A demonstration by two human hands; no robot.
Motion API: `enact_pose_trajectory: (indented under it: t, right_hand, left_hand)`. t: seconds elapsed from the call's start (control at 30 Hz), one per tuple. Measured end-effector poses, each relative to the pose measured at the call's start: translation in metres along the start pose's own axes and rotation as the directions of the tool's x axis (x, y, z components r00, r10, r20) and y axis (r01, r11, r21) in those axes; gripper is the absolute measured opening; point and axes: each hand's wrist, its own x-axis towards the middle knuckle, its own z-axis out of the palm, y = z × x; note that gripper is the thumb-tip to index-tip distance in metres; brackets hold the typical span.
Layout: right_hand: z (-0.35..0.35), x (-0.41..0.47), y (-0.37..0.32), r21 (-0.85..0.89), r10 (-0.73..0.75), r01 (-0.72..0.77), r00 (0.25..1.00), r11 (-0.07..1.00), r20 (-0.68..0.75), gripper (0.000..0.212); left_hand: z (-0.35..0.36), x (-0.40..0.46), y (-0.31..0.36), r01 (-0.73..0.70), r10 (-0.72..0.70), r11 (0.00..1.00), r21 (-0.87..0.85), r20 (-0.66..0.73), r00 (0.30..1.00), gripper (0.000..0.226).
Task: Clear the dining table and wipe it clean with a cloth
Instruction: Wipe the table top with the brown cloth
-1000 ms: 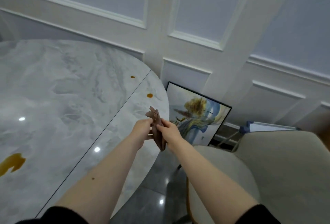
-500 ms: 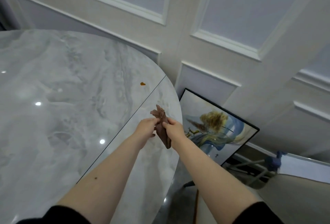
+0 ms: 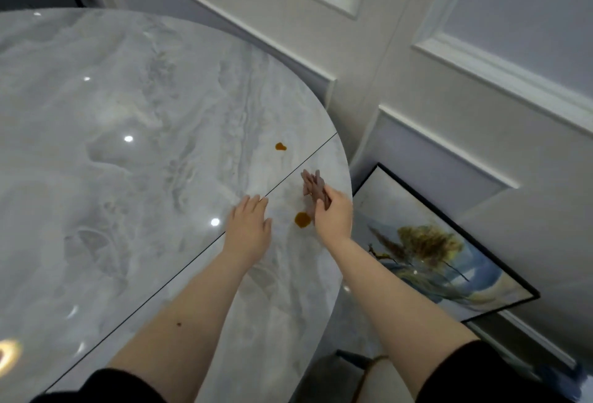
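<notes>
1. The right hand [image 3: 332, 214] is closed around a brown cloth [image 3: 313, 189], and the cloth sticks up out of the fingers, just above the table [image 3: 134, 133]
2. The left hand [image 3: 248, 231] is open with its fingers spread flat, close over the table, just left of the cloth; I cannot tell if it touches
3. A big brown spot [image 3: 302, 219] sits on the table right beside the right hand, and a small brown spot [image 3: 280, 146] sits further from the hand, near the seam line [image 3: 244, 214] in the table
4. The cloth is bunched up, so it could smear the big spot around and not soak it up
5. The wet mess could get pushed into the seam line and stay stuck there
6. The spots are near the table edge, so a hard wipe could push drips off, down by the painting [image 3: 426, 251] leaning on the wall
7. I see no cups, bowls or other holders on the table, so there is nothing inside anything to tell about
</notes>
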Motion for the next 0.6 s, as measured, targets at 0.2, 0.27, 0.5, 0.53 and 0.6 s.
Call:
enact_pose_trajectory:
  t: [0.2, 0.27, 0.5, 0.53, 0.6]
  right_hand:
    - [0.006, 0.013, 0.026, -0.398, -0.174, 0.207, 0.978, 0.894, 0.117, 0.042]
    - [0.011, 0.021, 0.037, -0.389, -0.269, 0.334, 0.939, 0.859, 0.213, 0.045]
    - [0.035, 0.039, 0.061, -0.433, -0.291, 0.458, 0.870, 0.777, 0.397, 0.052]
    - [0.039, 0.040, 0.059, -0.431, -0.303, 0.457, 0.874, 0.778, 0.380, 0.053]
    - [0.047, 0.044, 0.053, -0.443, -0.310, 0.451, 0.882, 0.775, 0.356, 0.052]
  left_hand:
    - [0.032, 0.007, -0.021, 0.052, -0.053, 0.979, 0.198, 0.003, 0.999, 0.058]
    - [0.042, 0.006, -0.029, 0.057, -0.056, 0.976, 0.211, -0.010, 0.998, 0.064]
    - [0.057, -0.004, -0.048, 0.055, -0.044, 0.979, 0.197, -0.060, 0.997, 0.060]
    - [0.058, -0.004, -0.050, 0.055, -0.041, 0.980, 0.194, -0.076, 0.996, 0.060]
    - [0.059, -0.003, -0.051, 0.053, -0.034, 0.980, 0.194, -0.095, 0.995, 0.058]
